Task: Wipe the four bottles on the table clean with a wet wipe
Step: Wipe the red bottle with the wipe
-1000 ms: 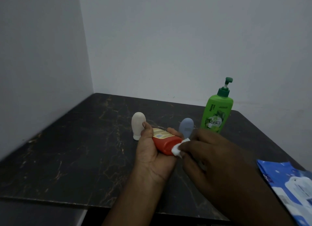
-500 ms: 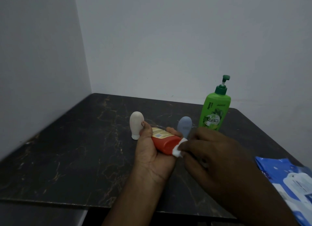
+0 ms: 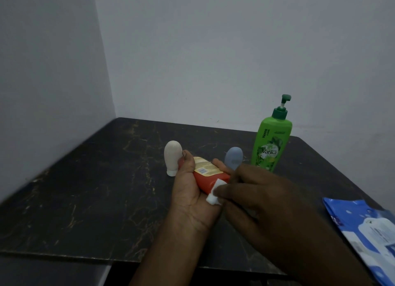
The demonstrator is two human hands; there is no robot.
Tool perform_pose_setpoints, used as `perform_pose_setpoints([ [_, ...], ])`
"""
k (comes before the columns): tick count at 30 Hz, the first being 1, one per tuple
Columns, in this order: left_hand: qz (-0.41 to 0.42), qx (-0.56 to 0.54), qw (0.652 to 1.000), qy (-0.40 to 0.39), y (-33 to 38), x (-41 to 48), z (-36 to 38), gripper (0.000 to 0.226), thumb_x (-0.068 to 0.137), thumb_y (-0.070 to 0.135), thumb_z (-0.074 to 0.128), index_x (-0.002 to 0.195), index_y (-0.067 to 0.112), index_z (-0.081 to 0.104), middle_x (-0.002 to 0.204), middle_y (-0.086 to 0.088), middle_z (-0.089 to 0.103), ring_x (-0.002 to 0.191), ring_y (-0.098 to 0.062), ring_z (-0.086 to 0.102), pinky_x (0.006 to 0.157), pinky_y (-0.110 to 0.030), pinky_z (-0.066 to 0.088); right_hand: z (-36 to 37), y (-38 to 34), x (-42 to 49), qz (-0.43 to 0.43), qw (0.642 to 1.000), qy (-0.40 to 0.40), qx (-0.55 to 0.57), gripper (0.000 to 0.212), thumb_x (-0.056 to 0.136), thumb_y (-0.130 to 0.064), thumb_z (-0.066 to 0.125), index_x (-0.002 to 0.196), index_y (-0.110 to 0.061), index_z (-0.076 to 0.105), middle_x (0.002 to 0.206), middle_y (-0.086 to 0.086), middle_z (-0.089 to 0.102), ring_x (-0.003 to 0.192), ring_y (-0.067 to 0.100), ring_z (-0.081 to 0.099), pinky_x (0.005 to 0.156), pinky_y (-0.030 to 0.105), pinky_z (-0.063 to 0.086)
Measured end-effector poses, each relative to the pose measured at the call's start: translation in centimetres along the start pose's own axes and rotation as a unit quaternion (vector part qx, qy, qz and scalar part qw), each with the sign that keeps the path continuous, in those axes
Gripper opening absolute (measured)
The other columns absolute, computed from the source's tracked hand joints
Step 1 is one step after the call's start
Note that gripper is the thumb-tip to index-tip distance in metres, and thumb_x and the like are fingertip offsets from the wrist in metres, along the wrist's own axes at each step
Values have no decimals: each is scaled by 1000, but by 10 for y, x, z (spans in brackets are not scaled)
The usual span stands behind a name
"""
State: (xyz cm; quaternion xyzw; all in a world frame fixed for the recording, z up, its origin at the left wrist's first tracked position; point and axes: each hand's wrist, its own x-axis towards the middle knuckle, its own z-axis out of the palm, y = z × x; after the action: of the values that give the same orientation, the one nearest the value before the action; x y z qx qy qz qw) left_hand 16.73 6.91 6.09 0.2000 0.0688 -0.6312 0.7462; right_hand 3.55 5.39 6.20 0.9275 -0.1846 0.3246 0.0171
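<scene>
My left hand (image 3: pixel 190 191), palm up, grips an orange bottle (image 3: pixel 210 175) with a yellow label, lying tilted across its fingers above the dark table (image 3: pixel 96 200). My right hand (image 3: pixel 260 198) pinches a white wet wipe (image 3: pixel 214 192) against the bottle's lower end. A small white bottle (image 3: pixel 172 159) stands upside down just left of my left thumb. A small blue bottle (image 3: pixel 234 157) stands behind my right hand, its base hidden. A tall green pump bottle (image 3: pixel 272 142) stands at the back right.
A blue and white pack of wet wipes (image 3: pixel 367 232) lies at the table's right edge. Grey walls meet in a corner behind the table. The table's front edge runs under my forearms.
The wipe has slid down the orange bottle toward my left palm, with my right hand following. The bottle stays in my left hand; the view shifted slightly.
</scene>
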Motion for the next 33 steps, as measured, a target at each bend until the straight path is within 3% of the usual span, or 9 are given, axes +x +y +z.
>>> perform_pose_setpoints([
  [2,-8,-26,1000,-11,-2,2,-1,35,92,37,64,90,4,54,51,-21,65,78,-27,55,86,-41,57,-6,5,-3,14,1000,-21,-2,30,87,-44,48,94,-32,75,84,-16,64,70,-3,52,58,-1,27],
  [4,-9,-39,999,-13,-4,6,-4,32,92,34,65,93,4,54,53,-23,66,80,-28,55,105,-44,42,-11,10,-5,27,999,-22,-10,31,86,-44,47,92,-32,76,80,-16,62,67,-1,52,60,2,26],
  [7,-4,-38,999,-33,-3,11,-7,33,92,34,66,103,5,56,63,-24,69,80,-27,56,99,-42,43,-15,14,-6,45,999,-8,-17,28,87,-43,51,89,-30,76,75,-19,55,62,-5,45,60,2,22],
  [10,24,12,999,-35,-2,16,-8,30,90,31,69,106,10,56,90,-22,68,79,-28,62,84,-43,54,-23,20,-10,68,997,15,-18,16,85,-35,64,89,-26,76,76,-17,54,65,-5,49,57,7,30],
  [13,36,47,997,-50,1,19,-10,30,88,23,73,109,9,57,85,-23,74,76,-32,69,84,-47,55,-34,27,-14,87,993,62,-48,16,83,-25,66,92,-18,78,77,-6,62,63,7,56,54,17,45],
  [17,57,127,989,-43,8,18,-10,37,83,18,78,115,8,61,106,-23,74,99,-35,71,81,-51,59,-45,34,-18,111,987,105,-47,20,84,-22,66,97,-13,78,79,-7,60,69,-2,52,72,-1,38],
  [19,76,189,978,-49,11,17,-12,39,81,17,78,116,10,62,113,-19,73,99,-34,71,80,-50,60,-47,37,-20,110,987,109,-45,20,84,-21,66,98,-12,78,80,-9,57,72,-7,49,73,-3,34],
  [25,198,412,886,-83,20,22,-15,29,85,12,70,113,17,68,105,-5,78,103,-25,73,86,-45,57,-56,40,-25,105,985,133,-28,20,84,-19,67,98,-11,78,81,-9,57,71,-8,50,73,-4,35],
  [33,245,536,806,-60,32,58,-12,31,88,8,69,113,26,63,111,3,75,108,-18,68,98,-48,51,-67,43,-30,104,980,167,-26,19,85,-20,66,97,-12,78,83,-3,65,67,11,59,71,6,39],
])
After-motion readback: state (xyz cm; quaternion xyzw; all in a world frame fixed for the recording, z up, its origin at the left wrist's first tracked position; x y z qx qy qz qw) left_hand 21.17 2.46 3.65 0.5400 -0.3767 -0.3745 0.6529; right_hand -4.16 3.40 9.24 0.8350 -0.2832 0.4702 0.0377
